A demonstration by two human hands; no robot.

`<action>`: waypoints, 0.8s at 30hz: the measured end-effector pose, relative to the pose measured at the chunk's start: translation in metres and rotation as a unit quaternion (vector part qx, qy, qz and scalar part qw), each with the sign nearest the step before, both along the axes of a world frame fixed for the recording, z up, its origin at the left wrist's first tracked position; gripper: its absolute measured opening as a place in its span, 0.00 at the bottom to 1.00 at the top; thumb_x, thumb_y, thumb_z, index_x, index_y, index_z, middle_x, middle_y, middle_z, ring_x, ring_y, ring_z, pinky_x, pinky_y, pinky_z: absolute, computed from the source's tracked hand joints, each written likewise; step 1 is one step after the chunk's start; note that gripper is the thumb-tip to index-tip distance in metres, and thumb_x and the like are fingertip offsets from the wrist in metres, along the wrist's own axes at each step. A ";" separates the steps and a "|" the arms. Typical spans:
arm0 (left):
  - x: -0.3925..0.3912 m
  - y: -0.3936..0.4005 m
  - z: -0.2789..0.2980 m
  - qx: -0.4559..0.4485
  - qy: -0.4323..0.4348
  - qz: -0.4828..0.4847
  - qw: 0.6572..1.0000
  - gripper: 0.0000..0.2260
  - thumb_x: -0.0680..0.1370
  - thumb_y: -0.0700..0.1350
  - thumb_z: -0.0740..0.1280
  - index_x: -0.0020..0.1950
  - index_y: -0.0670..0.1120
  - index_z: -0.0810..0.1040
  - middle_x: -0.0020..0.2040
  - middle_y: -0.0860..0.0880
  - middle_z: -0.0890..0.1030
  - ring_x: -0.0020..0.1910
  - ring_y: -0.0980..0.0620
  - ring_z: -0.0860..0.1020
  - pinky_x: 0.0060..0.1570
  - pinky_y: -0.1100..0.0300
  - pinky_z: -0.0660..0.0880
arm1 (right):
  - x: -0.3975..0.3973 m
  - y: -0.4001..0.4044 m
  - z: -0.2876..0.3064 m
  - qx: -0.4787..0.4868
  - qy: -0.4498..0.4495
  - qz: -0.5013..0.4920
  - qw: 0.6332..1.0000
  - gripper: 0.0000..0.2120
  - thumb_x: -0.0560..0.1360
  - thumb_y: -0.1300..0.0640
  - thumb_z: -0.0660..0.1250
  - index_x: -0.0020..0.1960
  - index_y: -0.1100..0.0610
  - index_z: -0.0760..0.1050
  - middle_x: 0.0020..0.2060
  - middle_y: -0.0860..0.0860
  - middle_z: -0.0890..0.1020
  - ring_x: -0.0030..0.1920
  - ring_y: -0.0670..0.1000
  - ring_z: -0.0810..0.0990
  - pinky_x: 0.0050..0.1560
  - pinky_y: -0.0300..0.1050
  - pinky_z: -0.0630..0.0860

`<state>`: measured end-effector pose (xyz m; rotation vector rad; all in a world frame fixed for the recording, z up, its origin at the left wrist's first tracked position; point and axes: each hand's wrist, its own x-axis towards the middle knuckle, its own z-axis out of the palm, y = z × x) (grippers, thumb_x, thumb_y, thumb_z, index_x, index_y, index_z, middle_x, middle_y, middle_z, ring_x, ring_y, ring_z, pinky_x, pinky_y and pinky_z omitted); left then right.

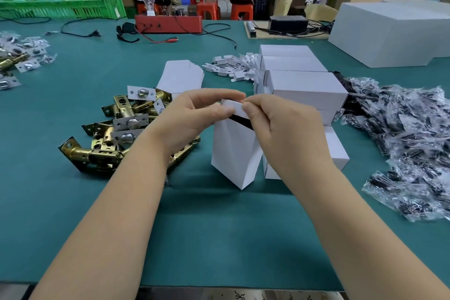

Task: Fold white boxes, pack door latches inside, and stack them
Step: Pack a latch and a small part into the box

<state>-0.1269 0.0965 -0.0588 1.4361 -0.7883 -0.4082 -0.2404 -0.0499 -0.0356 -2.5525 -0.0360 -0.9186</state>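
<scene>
A green table (pixel 73 202) carries brass door latches (pixel 117 134), white boxes (pixel 304 85), and bagged hardware (pixel 409 143).

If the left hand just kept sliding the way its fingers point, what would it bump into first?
The left hand points right, across the top flap of the white box it pinches. Past the flap it would probably meet the right hand first, whose fingertips sit at the same flap. Depth is hard to judge here.

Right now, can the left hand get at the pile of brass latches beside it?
Probably yes. The brass latches lie open on the mat just beside the left hand, with nothing between, but that hand pinches the flap of the white box and must let go first.
</scene>
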 end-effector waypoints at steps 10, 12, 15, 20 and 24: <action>0.008 0.005 -0.005 -0.044 0.061 -0.052 0.996 0.12 0.76 0.39 0.63 0.52 0.46 0.85 0.55 0.47 0.83 0.54 0.50 0.80 0.52 0.58 0.77 | -0.007 0.009 -0.018 0.086 -0.077 0.036 0.993 0.10 0.76 0.54 0.65 0.53 0.53 0.83 0.47 0.47 0.85 0.46 0.48 0.82 0.41 0.47 0.77; 0.010 0.008 -0.004 -0.031 0.055 -0.052 0.997 0.11 0.75 0.39 0.64 0.48 0.47 0.86 0.59 0.47 0.82 0.56 0.50 0.80 0.52 0.58 0.77 | -0.008 0.008 -0.020 0.053 -0.075 0.043 0.995 0.11 0.76 0.55 0.65 0.55 0.54 0.83 0.50 0.48 0.84 0.47 0.52 0.82 0.42 0.49 0.79; 0.010 0.009 -0.002 -0.011 0.048 -0.045 0.998 0.07 0.73 0.44 0.68 0.44 0.48 0.86 0.59 0.47 0.82 0.54 0.50 0.81 0.50 0.59 0.78 | -0.009 0.007 -0.024 -0.033 -0.099 0.043 0.994 0.13 0.77 0.54 0.63 0.56 0.56 0.82 0.51 0.52 0.84 0.43 0.57 0.83 0.38 0.49 0.80; 0.012 0.007 -0.004 0.046 0.087 -0.086 0.991 0.18 0.71 0.46 0.67 0.60 0.53 0.80 0.56 0.47 0.82 0.53 0.49 0.80 0.49 0.57 0.78 | -0.014 0.004 -0.032 -0.129 -0.111 0.057 0.984 0.16 0.76 0.54 0.61 0.59 0.56 0.81 0.54 0.54 0.82 0.41 0.58 0.82 0.37 0.46 0.79; 0.008 -0.001 -0.008 0.051 0.110 -0.146 0.982 0.15 0.72 0.49 0.67 0.58 0.51 0.82 0.54 0.48 0.83 0.54 0.51 0.80 0.52 0.57 0.78 | -0.013 0.004 -0.039 -0.034 -0.095 0.076 0.992 0.15 0.75 0.58 0.67 0.61 0.59 0.79 0.59 0.55 0.80 0.45 0.54 0.81 0.41 0.45 0.79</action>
